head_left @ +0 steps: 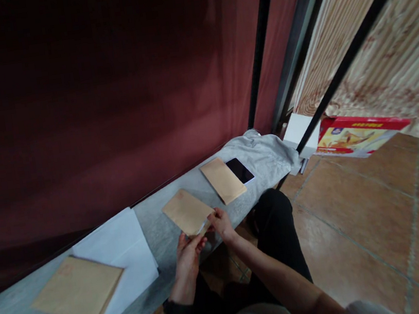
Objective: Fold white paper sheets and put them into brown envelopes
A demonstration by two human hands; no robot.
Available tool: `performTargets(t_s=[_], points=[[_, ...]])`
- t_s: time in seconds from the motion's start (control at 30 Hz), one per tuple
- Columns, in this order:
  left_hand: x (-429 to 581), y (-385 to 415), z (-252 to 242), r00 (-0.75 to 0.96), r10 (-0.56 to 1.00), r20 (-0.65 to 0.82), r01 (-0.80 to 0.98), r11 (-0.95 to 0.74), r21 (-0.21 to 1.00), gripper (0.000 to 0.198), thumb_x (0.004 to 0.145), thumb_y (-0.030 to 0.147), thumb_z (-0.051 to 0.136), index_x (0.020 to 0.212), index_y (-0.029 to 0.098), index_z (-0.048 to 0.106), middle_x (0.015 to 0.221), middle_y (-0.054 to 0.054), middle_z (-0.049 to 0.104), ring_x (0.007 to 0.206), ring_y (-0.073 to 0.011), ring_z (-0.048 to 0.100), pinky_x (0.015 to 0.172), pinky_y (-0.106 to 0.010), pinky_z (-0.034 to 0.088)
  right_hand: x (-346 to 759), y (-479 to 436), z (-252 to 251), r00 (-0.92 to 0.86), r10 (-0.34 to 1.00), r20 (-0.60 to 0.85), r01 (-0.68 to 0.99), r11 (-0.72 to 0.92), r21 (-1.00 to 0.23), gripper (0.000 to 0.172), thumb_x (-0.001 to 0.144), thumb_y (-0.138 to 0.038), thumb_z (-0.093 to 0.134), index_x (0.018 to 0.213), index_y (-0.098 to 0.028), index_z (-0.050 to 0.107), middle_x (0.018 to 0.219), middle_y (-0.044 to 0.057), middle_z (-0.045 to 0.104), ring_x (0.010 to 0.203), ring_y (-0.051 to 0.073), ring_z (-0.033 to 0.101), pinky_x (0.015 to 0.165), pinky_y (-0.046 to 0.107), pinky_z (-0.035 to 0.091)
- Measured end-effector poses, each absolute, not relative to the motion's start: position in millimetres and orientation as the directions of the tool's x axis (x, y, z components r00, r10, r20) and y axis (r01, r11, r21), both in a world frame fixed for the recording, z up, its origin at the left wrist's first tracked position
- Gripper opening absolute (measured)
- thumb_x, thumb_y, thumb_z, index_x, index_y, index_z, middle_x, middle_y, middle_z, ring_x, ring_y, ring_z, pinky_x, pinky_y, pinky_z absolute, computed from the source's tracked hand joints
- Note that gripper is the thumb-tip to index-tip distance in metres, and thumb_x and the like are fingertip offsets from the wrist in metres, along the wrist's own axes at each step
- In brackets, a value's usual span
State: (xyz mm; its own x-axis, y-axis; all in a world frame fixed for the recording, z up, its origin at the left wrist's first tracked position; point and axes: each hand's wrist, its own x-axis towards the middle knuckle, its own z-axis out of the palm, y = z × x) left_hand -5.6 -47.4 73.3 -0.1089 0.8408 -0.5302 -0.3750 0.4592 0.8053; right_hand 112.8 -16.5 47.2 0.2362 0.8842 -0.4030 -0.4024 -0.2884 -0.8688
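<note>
A brown paper envelope (186, 209) is between my two hands, its far end over the grey cloth-covered bench (155, 227). My left hand (187, 251) grips its near left edge, thumb and fingers closed. At the near right corner my right hand (221, 224) pinches the envelope. A small white strip shows at the near edge between the hands; I cannot tell whether it is paper inside. Just beyond the right hand lie more brown envelopes (224, 181), beside a dark-screened phone (240, 170).
To the left, another pile of brown envelopes (78, 290) rests partly on white paper sheets (129, 251). A dark red wall (132, 136) runs behind the bench. Black metal bars (262, 45) rise at the right, near a red and yellow carton (358, 135) above the tiled floor (357, 209).
</note>
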Motion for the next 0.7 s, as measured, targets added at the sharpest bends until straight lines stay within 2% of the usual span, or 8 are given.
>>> performTargets(t_s=[0.23,0.47,0.7], points=[[-4,-47,71,-0.127,0.856,-0.501,-0.436,0.405,0.803,0.043,0.065,0.005,0.081,0.1,0.018,0.06,0.078,0.001,0.074,0.06,-0.0125,0.07,0.054,-0.019,0.052,110,-13,40,0.279,0.877,-0.391,-0.384,-0.272,-0.882,0.017,0.07,-0.03,0.065,0.078,-0.022,0.053,0.061,-0.006,0.054,0.055,0.012,0.056,0.048,0.021,0.05],[4,-44,68,-0.176,0.829,-0.531,-0.472,0.403,0.785,0.023,0.071,0.005,0.073,0.086,0.016,0.061,0.073,-0.001,0.073,0.059,-0.0143,0.07,0.051,-0.021,0.051,105,-13,35,0.33,0.887,-0.323,-0.329,-0.213,-0.92,0.01,0.067,-0.027,0.06,0.073,-0.021,0.054,0.057,-0.007,0.051,0.053,0.009,0.049,0.047,0.018,0.041],[13,-43,69,-0.211,0.827,-0.521,-0.471,0.381,0.796,0.024,0.066,0.005,0.07,0.084,0.017,0.061,0.069,0.0,0.071,0.053,-0.014,0.067,0.047,-0.021,0.048,103,-17,30,0.339,0.908,-0.246,-0.257,-0.162,-0.953,0.02,0.069,-0.03,0.06,0.085,-0.019,0.061,0.064,-0.002,0.064,0.056,0.013,0.058,0.045,0.018,0.043]])
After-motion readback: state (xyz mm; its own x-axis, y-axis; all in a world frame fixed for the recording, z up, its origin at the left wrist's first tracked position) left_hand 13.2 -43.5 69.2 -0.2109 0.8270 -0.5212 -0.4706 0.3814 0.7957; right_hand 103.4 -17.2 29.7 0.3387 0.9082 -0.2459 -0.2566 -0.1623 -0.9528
